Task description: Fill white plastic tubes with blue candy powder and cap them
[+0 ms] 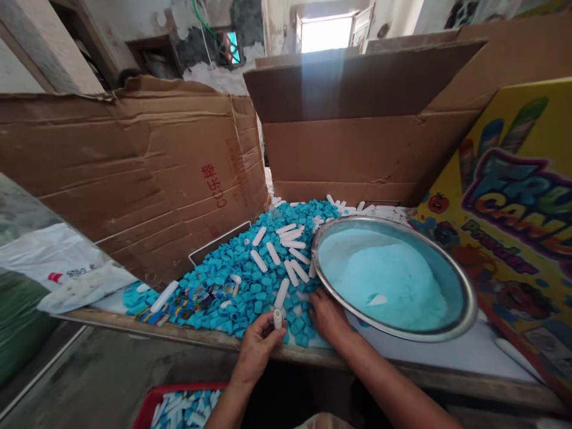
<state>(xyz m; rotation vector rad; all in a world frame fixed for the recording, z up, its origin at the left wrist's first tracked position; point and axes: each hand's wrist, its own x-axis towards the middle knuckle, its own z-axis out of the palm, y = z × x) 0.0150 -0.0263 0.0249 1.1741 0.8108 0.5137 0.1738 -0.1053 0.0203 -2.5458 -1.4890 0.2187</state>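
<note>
My left hand (pixel 259 344) is closed around a small white plastic tube (pixel 277 319), held upright at the table's near edge. My right hand (pixel 328 316) rests palm down on the heap of blue caps (pixel 232 268), its fingers curled among them beside the rim of a steel bowl (pixel 465 310). What the right fingers hold is hidden. More white tubes (pixel 286 250) lie scattered over the caps. The bowl holds a mound of pale blue powder (pixel 384 277) with a small white scoop-like piece in it.
Open cardboard boxes (pixel 147 173) wall in the table at left and back. A yellow printed candy carton (pixel 518 226) stands at right. A white plastic bag (pixel 67 268) lies at left. A red crate (pixel 179 408) of finished tubes sits below the table edge.
</note>
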